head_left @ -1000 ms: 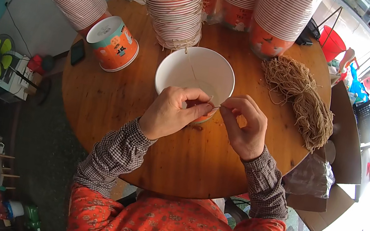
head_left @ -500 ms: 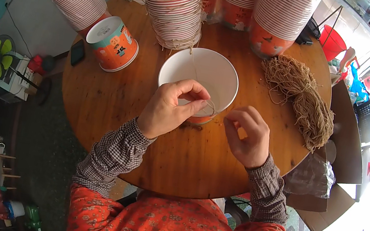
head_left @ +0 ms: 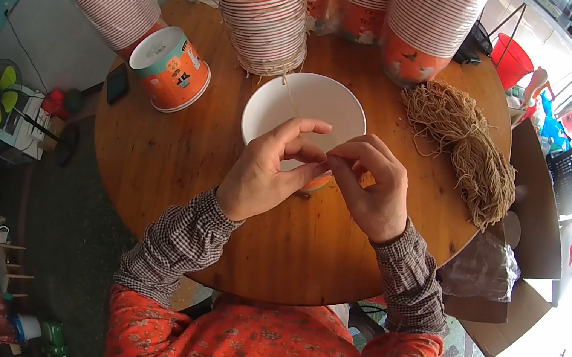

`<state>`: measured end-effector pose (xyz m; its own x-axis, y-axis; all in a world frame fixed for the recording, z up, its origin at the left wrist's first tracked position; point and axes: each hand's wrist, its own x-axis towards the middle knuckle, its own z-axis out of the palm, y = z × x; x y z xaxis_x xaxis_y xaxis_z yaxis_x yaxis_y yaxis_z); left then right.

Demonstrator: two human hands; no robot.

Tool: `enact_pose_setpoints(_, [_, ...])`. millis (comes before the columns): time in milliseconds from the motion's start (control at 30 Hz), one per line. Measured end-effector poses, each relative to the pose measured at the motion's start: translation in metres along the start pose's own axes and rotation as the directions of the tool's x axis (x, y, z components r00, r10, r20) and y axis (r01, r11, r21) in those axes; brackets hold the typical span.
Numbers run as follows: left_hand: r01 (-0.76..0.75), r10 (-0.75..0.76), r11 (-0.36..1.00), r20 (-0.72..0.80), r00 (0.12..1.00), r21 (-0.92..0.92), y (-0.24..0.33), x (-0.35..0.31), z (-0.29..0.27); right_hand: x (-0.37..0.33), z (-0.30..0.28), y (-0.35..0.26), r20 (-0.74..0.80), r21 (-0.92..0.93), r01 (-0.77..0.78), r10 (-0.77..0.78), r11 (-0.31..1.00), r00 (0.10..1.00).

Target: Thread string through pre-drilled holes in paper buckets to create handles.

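Observation:
A white-lined paper bucket point(head_left: 307, 102) stands mouth up on the wooden table in front of me. From its far rim a thin tan string point(head_left: 288, 91) runs down across the opening toward my fingers. Over the near rim, my left hand point(head_left: 264, 171) pinches the string between thumb and fingertips. Against it, my right hand point(head_left: 376, 187) closes thumb and forefinger on the same spot, so the fingertips of both hands meet. The string's end is hidden between them. Beneath the hands a bit of the bucket's orange outer wall shows.
Beyond the bucket rises a tall stack of buckets point(head_left: 258, 9) with string on it. Several plastic-wrapped stacks point(head_left: 432, 21) stand behind. An upturned orange bucket point(head_left: 180, 76) and a phone point(head_left: 117, 84) lie left. A hank of tan string point(head_left: 460, 144) rests right, beside an open cardboard box point(head_left: 536, 215).
My right hand has moved left and in to meet the left hand's fingertips at the string. The left hand stays nearly in place, still pinching.

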<state>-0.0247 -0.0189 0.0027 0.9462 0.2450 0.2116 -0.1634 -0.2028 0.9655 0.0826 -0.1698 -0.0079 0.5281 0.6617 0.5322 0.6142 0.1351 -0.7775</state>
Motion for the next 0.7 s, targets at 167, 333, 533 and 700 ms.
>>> enact_pose_setpoints(167, [-0.018, 0.018, 0.999, 0.001, 1.0, 0.05, -0.004, 0.0, 0.001, -0.002, 0.003, 0.0, -0.009, 0.01, -0.025, 0.025, 1.0, 1.0])
enact_pose_setpoints(333, [-0.061, 0.065, 0.99, -0.025, 0.998, 0.131, -0.005, 0.0, 0.003, -0.001, -0.002, -0.001, -0.07, 0.085, -0.015, 0.021, 0.996, 0.997])
enact_pose_setpoints(533, [-0.007, 0.017, 0.986, -0.06, 0.998, 0.166, -0.007, 0.001, -0.002, 0.0, -0.019, 0.001, -0.222, 0.156, -0.049, 0.083, 0.986, 0.971])
enact_pose_setpoints(700, [-0.014, 0.016, 0.999, -0.046, 0.999, 0.044, -0.003, 0.003, -0.003, -0.005, -0.029, -0.001, -0.22, 0.012, -0.059, 0.06, 0.998, 0.974])
